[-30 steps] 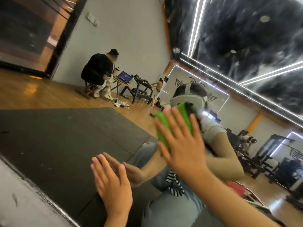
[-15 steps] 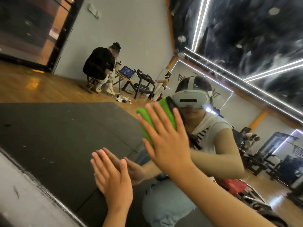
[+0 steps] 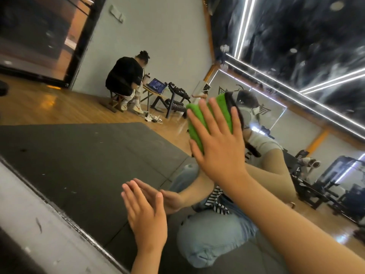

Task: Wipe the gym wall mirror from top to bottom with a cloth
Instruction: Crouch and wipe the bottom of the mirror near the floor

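Pressing with straight, spread fingers, the right hand (image 3: 219, 153) pins the green cloth (image 3: 225, 115) flat against the mirror (image 3: 88, 159), just right of the frame's centre; no finger curls round the cloth. The left hand (image 3: 146, 218) lies at lower centre, fingers straight and close together, palm on the glass, grasping nothing. At upper centre, the glass reflects a seated person (image 3: 126, 80) facing a laptop (image 3: 156, 87) beside a dumbbell rack (image 3: 175, 95).
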`<state>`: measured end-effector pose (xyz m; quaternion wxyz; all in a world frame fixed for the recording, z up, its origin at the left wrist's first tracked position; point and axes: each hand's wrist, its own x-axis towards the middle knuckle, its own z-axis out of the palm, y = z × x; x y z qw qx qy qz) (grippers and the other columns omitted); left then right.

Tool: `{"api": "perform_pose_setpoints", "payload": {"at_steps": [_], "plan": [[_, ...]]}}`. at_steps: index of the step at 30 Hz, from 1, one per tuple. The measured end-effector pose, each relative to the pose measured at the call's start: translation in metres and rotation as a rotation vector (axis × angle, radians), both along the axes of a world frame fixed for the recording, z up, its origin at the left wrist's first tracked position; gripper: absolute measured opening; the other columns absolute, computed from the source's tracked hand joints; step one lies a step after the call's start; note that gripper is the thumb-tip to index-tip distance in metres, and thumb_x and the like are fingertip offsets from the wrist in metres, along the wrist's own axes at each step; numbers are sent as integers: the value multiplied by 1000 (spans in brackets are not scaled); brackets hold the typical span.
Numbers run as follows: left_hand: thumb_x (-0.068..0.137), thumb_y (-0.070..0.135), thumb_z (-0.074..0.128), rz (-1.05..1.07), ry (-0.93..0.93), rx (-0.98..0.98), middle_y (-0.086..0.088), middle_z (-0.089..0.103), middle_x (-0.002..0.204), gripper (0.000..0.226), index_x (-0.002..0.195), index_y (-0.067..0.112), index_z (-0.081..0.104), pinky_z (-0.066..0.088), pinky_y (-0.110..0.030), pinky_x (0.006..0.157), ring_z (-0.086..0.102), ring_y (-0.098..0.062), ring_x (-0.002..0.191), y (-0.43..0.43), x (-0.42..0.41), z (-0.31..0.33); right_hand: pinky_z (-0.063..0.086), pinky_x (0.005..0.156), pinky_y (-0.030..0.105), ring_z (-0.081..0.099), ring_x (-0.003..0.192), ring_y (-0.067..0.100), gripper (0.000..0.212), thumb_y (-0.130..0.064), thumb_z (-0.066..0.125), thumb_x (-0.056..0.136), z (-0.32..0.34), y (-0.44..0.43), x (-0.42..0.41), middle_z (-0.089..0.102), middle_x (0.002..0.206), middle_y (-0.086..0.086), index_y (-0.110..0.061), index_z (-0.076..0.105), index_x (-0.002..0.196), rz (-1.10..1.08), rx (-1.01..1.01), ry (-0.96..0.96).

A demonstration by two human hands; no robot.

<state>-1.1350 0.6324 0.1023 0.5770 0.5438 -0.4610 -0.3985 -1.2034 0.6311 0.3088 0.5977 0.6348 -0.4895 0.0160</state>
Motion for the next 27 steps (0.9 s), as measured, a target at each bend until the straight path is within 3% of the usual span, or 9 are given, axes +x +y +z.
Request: {"api": "perform_pose_setpoints", "payload": {"at_steps": [4,7,10,13,16,18,22,24,27], "plan": [[87,61,23,-9,35,-3,4,-16,166,87,159,24,-8,-3,-35,121,-13,-15,153,2,3,0,-6,122,52,2,153,25,70,-48,45,95,-76,24,-23,12,164,6,-24,22,157,-3,250,226],[95,55,36,25,30,24,1,-6,168,82,160,20,2,8,-46,122,-4,-19,154,4,7,5,-2,123,48,10,152,21,71,-48,52,92,-82,38,-38,21,163,2,-26,28,155,19,344,318],[97,50,45,43,29,35,-2,-6,168,83,160,17,3,7,-45,122,-6,-19,154,3,9,14,3,122,48,17,151,21,65,-48,46,93,-28,21,-25,25,162,2,-28,32,154,45,163,174],[99,50,40,7,19,7,1,-21,165,84,158,21,-12,2,-41,123,-16,-16,153,-1,6,17,3,122,50,14,151,23,62,-50,36,98,24,0,-1,23,162,2,-30,26,155,8,3,4],[101,46,37,-14,34,-8,2,-30,159,79,147,24,-24,-4,-38,123,-24,-13,149,-5,0,19,-4,122,52,5,153,26,61,-50,29,101,9,-10,10,12,165,3,-29,17,157,-15,13,66],[103,41,39,0,52,-19,0,-30,158,78,147,21,-23,-8,-36,122,-25,-14,149,-8,-3,20,-8,121,52,3,152,26,64,-52,35,100,-30,-6,5,9,164,4,-27,18,157,-5,118,177],[104,38,41,-36,59,0,1,-34,156,80,149,20,-23,-11,-34,121,-28,-14,147,-12,-3,16,-4,122,50,13,151,21,62,-49,40,97,-86,11,-12,21,162,2,-28,29,154,3,356,381],[103,51,32,-33,63,-11,2,-35,155,77,147,22,-25,-11,-33,121,-28,-12,146,-12,-3,15,-1,122,48,18,150,20,61,-49,39,95,-71,7,-11,27,161,0,-30,33,152,19,346,374],[84,60,22,-9,77,1,2,-29,159,89,150,20,-21,-8,-33,121,-23,-11,149,-11,-3,17,2,122,47,18,150,21,64,-49,42,93,-18,-13,6,28,161,2,-30,33,153,40,118,168]]}}
